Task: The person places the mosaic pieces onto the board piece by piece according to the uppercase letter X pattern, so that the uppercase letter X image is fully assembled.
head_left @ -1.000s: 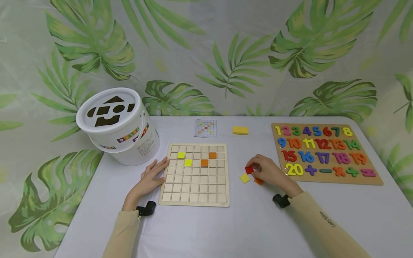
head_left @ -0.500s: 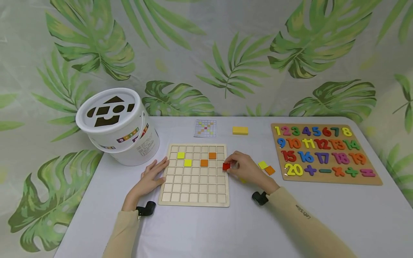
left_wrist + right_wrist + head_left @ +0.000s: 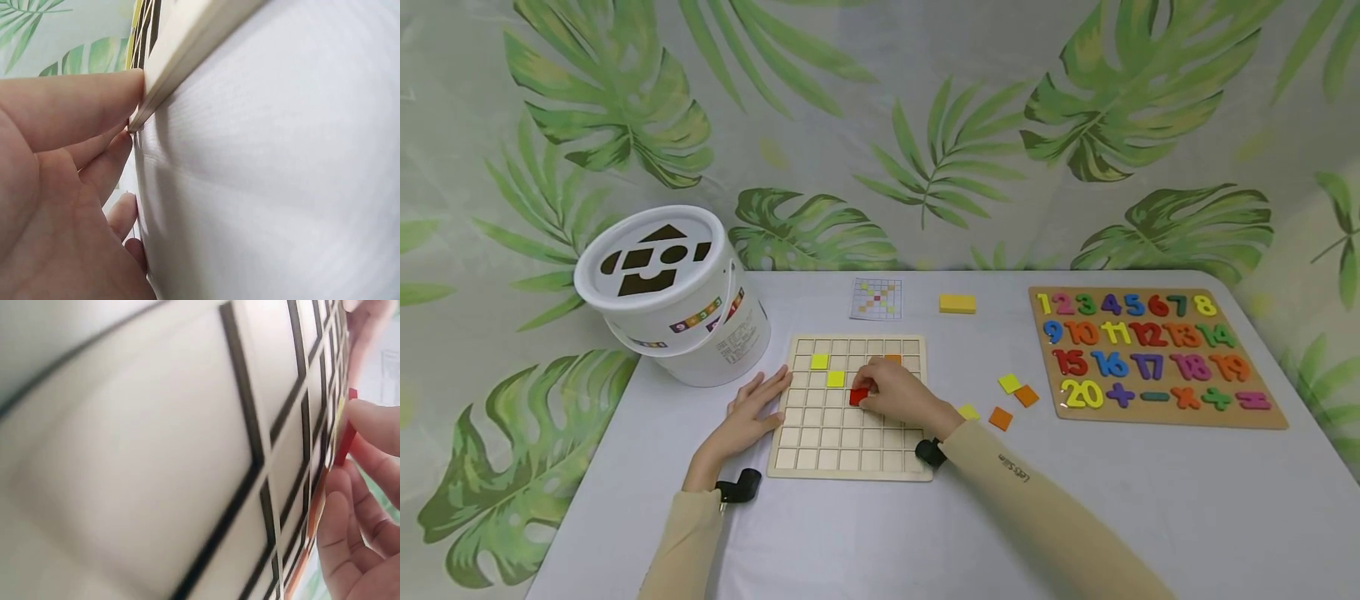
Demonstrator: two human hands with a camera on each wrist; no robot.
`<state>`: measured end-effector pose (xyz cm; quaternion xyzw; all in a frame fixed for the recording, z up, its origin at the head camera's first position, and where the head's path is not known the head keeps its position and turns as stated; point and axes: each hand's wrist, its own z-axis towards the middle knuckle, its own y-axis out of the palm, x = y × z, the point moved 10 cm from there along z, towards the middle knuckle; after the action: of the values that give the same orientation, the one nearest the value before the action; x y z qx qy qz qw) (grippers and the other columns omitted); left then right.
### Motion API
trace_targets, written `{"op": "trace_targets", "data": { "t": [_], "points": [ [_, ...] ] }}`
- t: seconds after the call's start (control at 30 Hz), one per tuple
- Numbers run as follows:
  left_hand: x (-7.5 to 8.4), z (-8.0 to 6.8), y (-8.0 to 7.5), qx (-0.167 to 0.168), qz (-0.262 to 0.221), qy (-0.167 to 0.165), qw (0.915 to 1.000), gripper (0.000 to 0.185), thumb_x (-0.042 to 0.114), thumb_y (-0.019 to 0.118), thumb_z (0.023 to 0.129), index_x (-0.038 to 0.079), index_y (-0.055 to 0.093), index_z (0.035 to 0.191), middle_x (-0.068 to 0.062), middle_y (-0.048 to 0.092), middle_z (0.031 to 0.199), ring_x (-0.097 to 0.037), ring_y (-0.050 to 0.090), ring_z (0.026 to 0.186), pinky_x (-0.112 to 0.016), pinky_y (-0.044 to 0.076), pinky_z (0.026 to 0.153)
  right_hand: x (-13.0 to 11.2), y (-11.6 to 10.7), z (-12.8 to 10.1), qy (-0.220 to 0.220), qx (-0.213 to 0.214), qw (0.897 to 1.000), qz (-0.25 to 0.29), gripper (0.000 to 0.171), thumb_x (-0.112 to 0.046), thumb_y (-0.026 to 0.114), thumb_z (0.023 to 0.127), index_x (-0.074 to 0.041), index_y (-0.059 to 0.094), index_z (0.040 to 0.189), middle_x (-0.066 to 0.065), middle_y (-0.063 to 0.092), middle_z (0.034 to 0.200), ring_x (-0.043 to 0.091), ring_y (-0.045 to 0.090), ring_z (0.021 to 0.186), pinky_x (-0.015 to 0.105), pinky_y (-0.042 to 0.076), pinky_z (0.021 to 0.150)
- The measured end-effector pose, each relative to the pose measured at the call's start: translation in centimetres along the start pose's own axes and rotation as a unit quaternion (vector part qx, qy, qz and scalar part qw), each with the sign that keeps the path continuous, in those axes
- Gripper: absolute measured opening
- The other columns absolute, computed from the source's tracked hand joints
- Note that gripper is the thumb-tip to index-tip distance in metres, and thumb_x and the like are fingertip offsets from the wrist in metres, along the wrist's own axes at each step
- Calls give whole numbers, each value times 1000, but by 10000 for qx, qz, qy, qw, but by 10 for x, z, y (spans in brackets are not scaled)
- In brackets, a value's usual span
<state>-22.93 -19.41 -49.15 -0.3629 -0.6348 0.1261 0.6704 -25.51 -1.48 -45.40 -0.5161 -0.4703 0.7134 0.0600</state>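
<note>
A square wooden grid board [image 3: 850, 442] lies on the white table. Over its middle, my right hand [image 3: 898, 393] pinches a red square tile [image 3: 859, 397]; the right wrist view shows the red tile [image 3: 347, 434] between thumb and fingers, close to the grid. Two yellow tiles [image 3: 836, 379] sit in cells at the upper left. An orange tile [image 3: 892, 358] shows partly behind the right hand, and a second one is hidden from the head view. My left hand [image 3: 747, 421] rests at the board's left edge, fingers extended; in the left wrist view its fingertips touch the board's side [image 3: 178, 59].
Right of the board lie loose yellow tiles [image 3: 1009, 383] and orange tiles [image 3: 1000, 418]. Behind it are a pattern card [image 3: 877, 310] and a yellow block [image 3: 957, 304]. A white bucket [image 3: 681, 292] stands left, a number puzzle board [image 3: 1165, 408] lies right.
My right hand has carried the red tile leftward from the loose tiles, across the board's right edge, to the board's middle. The left hand has stayed in place.
</note>
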Motion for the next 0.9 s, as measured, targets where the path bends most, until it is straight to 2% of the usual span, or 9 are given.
{"op": "trace_targets", "data": {
  "t": [0.23,0.33,0.43,0.53,0.73,0.9],
  "points": [
    [1,-1,-1,22,-53,7,10000,59,6,55,85,9,33,140,-2,19,148,-31,-1,134,-58,-2,97,-4,10,9,93,-47,9980,-631,16,-5,65,75,-10,62,90,1,53,82,11,44,75,22,39,65],
    [1,0,-1,12,-77,11,10000,59,6,55,85,8,33,140,-2,18,148,-31,-1,134,-58,-3,97,-4,11,10,174,-45,9971,-733,17,-4,65,74,-10,62,89,2,53,82,12,45,75,23,39,65],
    [1,0,0,3,-95,17,10000,59,6,56,85,8,33,139,-2,18,149,-32,-2,134,-58,-4,97,-3,11,9,241,-95,9978,-611,17,-4,65,75,-10,62,91,2,53,84,13,46,77,23,40,66],
    [1,0,0,0,-141,10,9999,59,6,56,85,9,33,139,-2,18,149,-31,-2,134,-58,-4,97,0,7,5,260,-85,9993,-255,17,-5,64,77,-9,61,93,2,54,85,13,47,78,24,41,69],
    [0,1,0,9,-113,11,9999,59,7,56,85,9,33,140,-1,18,148,-31,-2,134,-57,-4,98,14,-26,-19,115,339,9977,573,15,-3,63,78,-4,63,93,3,57,85,13,50,77,25,45,69],
    [-2,0,0,17,-105,-22,9999,59,7,55,85,10,33,140,0,18,148,-31,-2,134,-58,-4,98,42,-62,-54,291,781,9945,631,16,-5,64,81,-4,63,96,4,60,90,14,51,78,28,46,68]
  ]
}}
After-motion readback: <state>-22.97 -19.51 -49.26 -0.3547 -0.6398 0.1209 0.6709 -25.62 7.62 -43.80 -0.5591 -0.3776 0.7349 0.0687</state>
